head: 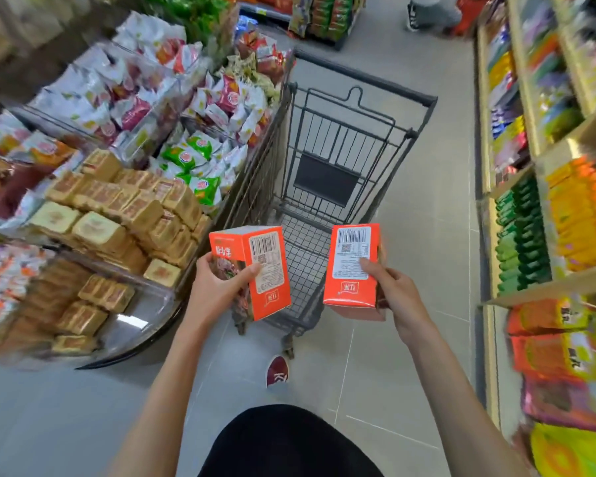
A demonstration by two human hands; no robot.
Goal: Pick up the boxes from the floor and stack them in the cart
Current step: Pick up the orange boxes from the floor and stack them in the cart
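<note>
My L hand [217, 284] gripped an orange rectangular cardboard box [272, 287]; R hand [393, 287] gripped its twin box [344, 280]. Both long axes pointed 12 o'clock, twd the dark wire cart [326, 179], each hand abt equally near.

Wears a plain black garment [289, 442], seen as a rounded dark mass low in view. Has one dark red shoe [277, 371] on show, low-cut, with a white mark across its top. Shows both forearms [167, 390] bare along their whole visible length, down to the left hand [217, 287] and right hand [393, 287], both likewise uncovered.
</note>
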